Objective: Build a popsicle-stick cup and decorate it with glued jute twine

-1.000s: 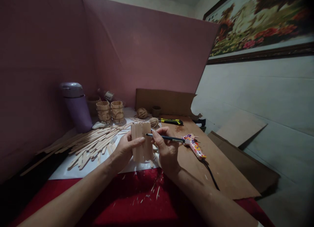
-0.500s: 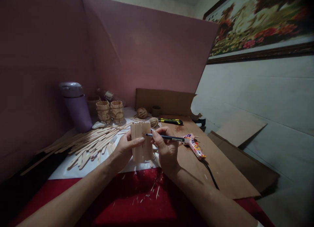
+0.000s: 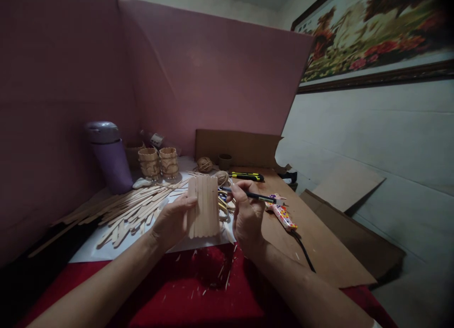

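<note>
Wooden-stick panel point(image 3: 203, 209), one — upright at near centre, gripped at its left edge by the left hand point(image 3: 173, 220). Pen point(image 3: 261, 197), one — clasped in the right hand point(image 3: 248, 217), right of the panel. Loose sticks point(image 3: 136, 209), left; patterned glue gun point(image 3: 283, 216), right; two cups point(image 3: 169, 164), far left.

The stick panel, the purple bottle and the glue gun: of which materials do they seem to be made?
Stick panel: apparently bare wood; pale, matt strips with rounded ends.
Purple bottle: matt body, perhaps plastic or painted metal; smooth, even colour leaves this open.
Glue gun: probably plastic; seemingly glossy, spotted print, highlights on its handle.
</note>
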`<state>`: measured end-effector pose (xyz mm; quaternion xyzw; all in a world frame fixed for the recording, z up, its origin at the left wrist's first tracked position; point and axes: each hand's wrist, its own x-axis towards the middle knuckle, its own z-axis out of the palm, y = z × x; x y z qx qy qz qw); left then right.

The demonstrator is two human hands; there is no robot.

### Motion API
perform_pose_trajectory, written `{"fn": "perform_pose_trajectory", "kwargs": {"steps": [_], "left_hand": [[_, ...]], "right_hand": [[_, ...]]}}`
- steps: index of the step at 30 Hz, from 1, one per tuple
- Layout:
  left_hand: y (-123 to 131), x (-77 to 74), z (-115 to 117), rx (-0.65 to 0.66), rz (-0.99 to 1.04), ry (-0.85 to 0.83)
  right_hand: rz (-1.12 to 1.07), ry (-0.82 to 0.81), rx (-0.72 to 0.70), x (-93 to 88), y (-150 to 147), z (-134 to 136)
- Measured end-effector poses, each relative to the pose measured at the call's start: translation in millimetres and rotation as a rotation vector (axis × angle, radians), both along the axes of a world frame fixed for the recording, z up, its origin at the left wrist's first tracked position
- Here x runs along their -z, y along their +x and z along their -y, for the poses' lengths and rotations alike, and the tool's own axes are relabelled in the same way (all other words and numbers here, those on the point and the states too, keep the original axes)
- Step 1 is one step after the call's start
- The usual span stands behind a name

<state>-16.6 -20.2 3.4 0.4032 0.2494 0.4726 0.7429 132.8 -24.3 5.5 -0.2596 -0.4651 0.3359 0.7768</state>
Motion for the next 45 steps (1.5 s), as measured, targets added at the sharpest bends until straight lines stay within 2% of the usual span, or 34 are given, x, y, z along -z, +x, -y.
{"fn": "perform_pose_trajectory", "kwargs": {"steps": [4, 8, 10, 15, 21, 24, 27, 32, 35, 40, 42, 45], "left_hand": [[-2, 0.3, -1, 0.009, 0.022, -0.041], [0, -0.3, -3, -0.027, 0.005, -0.012], [2, 0.1, -4, -0.112, -0.036, 0.057], [5, 4.5, -9, -0.429, -0.163, 0.292], [-7, 10.1, -24, -0.704, -0.354, 0.302], [-17, 7.4, -31, -0.847, -0.374, 0.297], [-25, 2.0, -34, -0.924, -0.483, 0.285], [-29, -2.1, -34, -0.926, -0.844, 0.341], [-29, -0.3, -35, -0.917, -0.98, 0.402], [-30, 5.9, -45, -0.811, -1.264, 0.411], [-29, 8.6, -49, -0.783, -1.341, 0.393], [-28, 11.6, -50, -0.764, -1.344, 0.38]], "right_hand": [[0.038, 0.012, 0.035, -0.1, -1, 2], [0.086, 0.03, 0.092, -1.3, -1, 3], [0.113, 0.021, 0.14, -0.7, -1, 2], [0.266, -0.044, 0.226, 7.1, 1, -11], [0.367, -0.136, 0.195, 17.0, 3, -22], [0.417, -0.154, 0.174, 19.7, 3, -24], [0.429, -0.165, 0.138, 21.5, 3, -25], [0.348, -0.093, 0.223, 20.9, 7, -29], [0.296, -0.075, 0.292, 18.4, 13, -35], [0.19, -0.085, 0.358, 15.7, 23, -49], [0.175, -0.084, 0.399, 14.5, 28, -53], [0.156, -0.07, 0.462, 9.9, 37, -58]]}}
